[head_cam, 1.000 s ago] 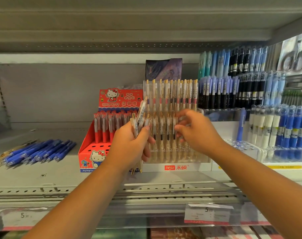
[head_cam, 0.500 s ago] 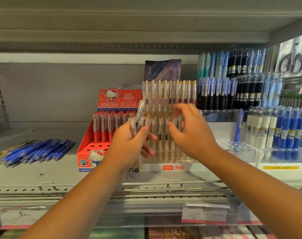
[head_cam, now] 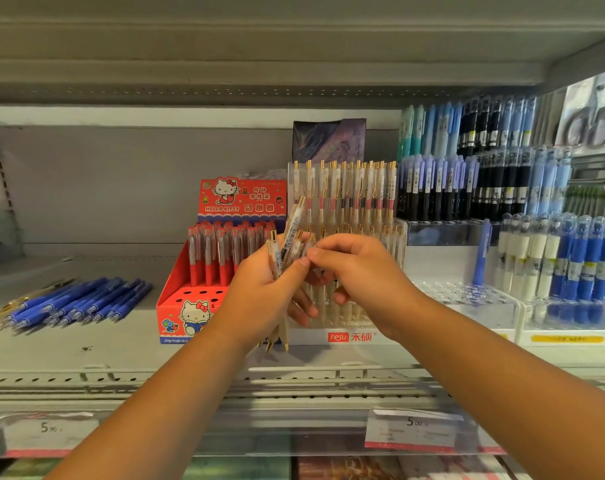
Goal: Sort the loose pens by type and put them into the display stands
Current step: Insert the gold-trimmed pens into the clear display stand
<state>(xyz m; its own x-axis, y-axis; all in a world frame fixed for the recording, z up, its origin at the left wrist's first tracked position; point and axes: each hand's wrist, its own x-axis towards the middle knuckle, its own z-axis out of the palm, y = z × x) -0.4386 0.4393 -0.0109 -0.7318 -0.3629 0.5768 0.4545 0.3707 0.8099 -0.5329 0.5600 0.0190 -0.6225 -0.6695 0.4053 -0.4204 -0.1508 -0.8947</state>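
My left hand (head_cam: 259, 292) grips a bunch of clear pens with gold clips (head_cam: 289, 237), their tips sticking out below my fist. My right hand (head_cam: 360, 275) has come to the top of that bunch, thumb and forefinger pinching one pen there. Both hands are in front of the clear tiered stand (head_cam: 346, 336) marked "hesu", which holds several of the same gold-clip pens upright (head_cam: 349, 188). Loose blue pens (head_cam: 79, 304) lie in a row on the shelf at the left.
A red Hello Kitty box (head_cam: 176, 306) of red pens stands left of the clear stand. Clear stands with blue, white and black pens (head_cam: 564, 258) fill the right. The upper shelf (head_cam: 259, 77) hangs low. A price rail (head_cam: 415, 431) runs along the shelf front.
My right hand pulled back from the clear stand's pens and moved left and down to the bunch in my left hand. My left hand stayed nearly still.
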